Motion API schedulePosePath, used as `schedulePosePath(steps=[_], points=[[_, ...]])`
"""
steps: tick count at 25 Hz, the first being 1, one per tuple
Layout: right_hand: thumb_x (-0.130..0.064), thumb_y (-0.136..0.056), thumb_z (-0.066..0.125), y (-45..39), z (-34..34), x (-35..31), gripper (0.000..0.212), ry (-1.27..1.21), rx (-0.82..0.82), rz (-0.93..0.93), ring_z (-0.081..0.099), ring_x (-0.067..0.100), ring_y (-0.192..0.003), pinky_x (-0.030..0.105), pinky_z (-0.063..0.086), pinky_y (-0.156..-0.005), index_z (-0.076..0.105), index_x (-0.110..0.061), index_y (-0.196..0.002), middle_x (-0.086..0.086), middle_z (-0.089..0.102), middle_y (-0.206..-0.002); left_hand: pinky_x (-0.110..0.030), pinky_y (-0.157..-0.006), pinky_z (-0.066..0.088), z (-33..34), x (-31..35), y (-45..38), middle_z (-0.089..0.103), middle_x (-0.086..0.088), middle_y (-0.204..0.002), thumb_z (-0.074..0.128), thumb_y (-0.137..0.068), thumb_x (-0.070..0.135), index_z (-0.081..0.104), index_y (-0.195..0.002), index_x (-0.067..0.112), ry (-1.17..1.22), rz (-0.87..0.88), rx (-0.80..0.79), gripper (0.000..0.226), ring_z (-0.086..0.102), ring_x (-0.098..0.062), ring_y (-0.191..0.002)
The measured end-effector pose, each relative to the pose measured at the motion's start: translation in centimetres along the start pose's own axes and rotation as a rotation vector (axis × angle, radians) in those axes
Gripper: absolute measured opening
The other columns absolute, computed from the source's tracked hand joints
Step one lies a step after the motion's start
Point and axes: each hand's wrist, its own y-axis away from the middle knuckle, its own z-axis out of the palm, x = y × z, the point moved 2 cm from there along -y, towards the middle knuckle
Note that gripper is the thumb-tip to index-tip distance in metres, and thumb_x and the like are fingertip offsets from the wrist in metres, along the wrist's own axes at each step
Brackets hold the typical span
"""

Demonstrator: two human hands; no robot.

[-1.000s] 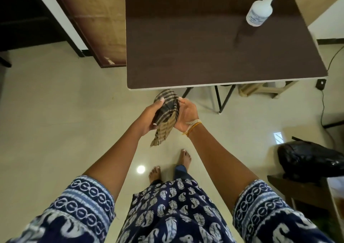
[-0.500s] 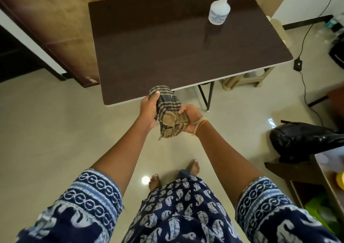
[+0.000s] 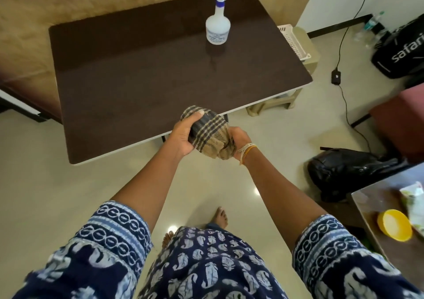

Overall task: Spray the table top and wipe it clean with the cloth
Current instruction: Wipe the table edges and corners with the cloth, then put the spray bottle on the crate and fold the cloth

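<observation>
Ahead stands our dark table (image 3: 160, 74), spray bottle (image 3: 217, 27) waiting upright; left hand (image 3: 183, 136) and right hand (image 3: 238, 141) both clutch the cloth (image 3: 207, 134), bunching it into a wiping pad.

A black bag (image 3: 339, 172) slumps on the pale floor (image 3: 46, 195) at the right. Farther back lies a second black bag (image 3: 403, 48) (white lettering reads "safari"), a water bottle (image 3: 372, 22) just behind it. A black cable (image 3: 344, 106) crosses the floor through a small black adapter (image 3: 336, 77). A yellow bowl (image 3: 395, 227) sits on a counter (image 3: 376, 197) at the lower right, near its left edge. A white basket (image 3: 293, 42) rests on a beige stool (image 3: 307, 46).
</observation>
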Motion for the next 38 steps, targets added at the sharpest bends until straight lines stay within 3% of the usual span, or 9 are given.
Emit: schedulePosePath(steps=[3, 9, 14, 16, 20, 25, 29, 34, 38], points=[[-0.034, -0.061, 0.057, -1.0, -3.1, -3.0, 0.039, 0.001, 0.097, -0.066, 0.066, 0.034, -0.099, 0.048, 0.054, -0.093, 0.066, -0.008, -0.087, 0.016, 0.071, -0.101, -0.04, -0.075, 0.058, 4.2, -0.7, -1.3, 0.07, -0.014, -0.111, 0.073, -0.08, 0.015, 0.065, -0.114, 0.009, -0.075, -0.023, -0.027, 0.036, 0.068, -0.028, -0.096], [-0.055, -0.051, 0.077, -4.3, -7.8, -7.6, 0.068, -0.118, 0.081, -0.056, 0.07, 0.032, -0.098, 0.052, 0.054, -0.093, 0.072, -0.011, -0.103, 0.012, 0.075, -0.102, -0.045, -0.079, 0.057, 10.7, -0.1, -4.8, 0.069, -0.017, -0.113, 0.069, -0.071, 0.015, 0.066, -0.114, 0.009, -0.102, -0.014, -0.063, 0.043, 0.067, -0.032, -0.101], [-0.021, -0.08, 0.078, -6.4, -9.2, -13.7, 0.035, -0.108, -0.073, -0.055, 0.071, 0.03, -0.091, 0.037, 0.059, -0.071, 0.069, -0.001, -0.107, 0.014, 0.074, -0.1, -0.049, -0.07, 0.058, 13.8, 2.6, -10.2, 0.069, -0.019, -0.113, 0.073, -0.071, 0.014, 0.062, -0.122, 0.009, -0.027, 0.021, 0.079, 0.052, 0.069, -0.035, -0.097], [-0.01, -0.078, 0.079, -9.3, -9.2, -15.9, 0.032, 0.004, -0.012, -0.081, 0.07, 0.032, -0.097, 0.041, 0.059, -0.077, 0.069, 0.001, -0.106, 0.014, 0.073, -0.102, -0.052, -0.07, 0.058, 14.4, 4.0, -12.9, 0.069, -0.018, -0.112, 0.075, -0.069, 0.012, 0.062, -0.12, 0.013, -0.031, 0.024, 0.127, 0.053, 0.068, -0.036, -0.096], [-0.017, -0.076, 0.082, -14.0, -8.6, -20.5, 0.044, 0.261, 0.068, -0.126, 0.062, 0.025, -0.107, 0.045, 0.049, -0.1, 0.067, -0.005, -0.115, 0.005, 0.068, -0.112, -0.047, -0.074, 0.057, 15.5, 6.3, -17.4, 0.066, -0.01, -0.099, 0.074, -0.079, 0.003, 0.058, -0.095, 0.021, -0.124, 0.092, 0.217, 0.029, 0.066, -0.027, -0.085], [-0.013, -0.084, 0.074, -18.4, -7.9, -23.3, 0.048, 0.555, 0.142, -0.19, 0.059, 0.027, -0.112, 0.035, 0.049, -0.093, 0.059, -0.006, -0.129, 0.009, 0.063, -0.122, -0.039, -0.081, 0.058, 15.9, 8.1, -20.9, 0.066, -0.007, -0.109, 0.08, -0.074, 0.007, 0.056, -0.107, 0.017, -0.483, 0.184, 0.394, 0.043, 0.066, -0.024, -0.094], [-0.013, -0.081, 0.066, -20.4, -7.2, -25.2, 0.028, 0.836, 0.17, -0.283, 0.065, 0.025, -0.099, 0.038, 0.056, -0.089, 0.069, -0.016, -0.108, 0.006, 0.068, -0.11, -0.025, -0.079, 0.048, 15.9, 11.0, -21.4, 0.067, 0.002, -0.101, 0.081, -0.072, 0.017, 0.064, -0.1, 0.021, -0.831, 0.289, 0.496, 0.033, 0.065, -0.019, -0.099], [-0.017, -0.078, 0.074, -22.6, -3.0, -30.7, 0.021, 0.838, 0.078, -0.368, 0.065, 0.022, -0.099, 0.034, 0.054, -0.091, 0.068, -0.02, -0.097, 0.004, 0.067, -0.108, -0.025, -0.075, 0.047, 16.9, 16.3, -22.8, 0.069, -0.003, -0.101, 0.08, -0.076, 0.017, 0.062, -0.105, 0.017, -0.817, 0.374, 0.528, 0.033, 0.066, -0.018, -0.096], [-0.024, -0.076, 0.082, -24.0, 2.8, -35.0, 0.044, 0.831, -0.046, -0.538, 0.063, 0.023, -0.101, 0.037, 0.055, -0.092, 0.061, -0.015, -0.113, 0.008, 0.065, -0.113, -0.024, -0.075, 0.045, 18.8, 20.4, -23.9, 0.065, -0.006, -0.113, 0.08, -0.077, 0.016, 0.059, -0.114, 0.015, -0.804, 0.445, 0.529, 0.042, 0.061, -0.017, -0.1]])
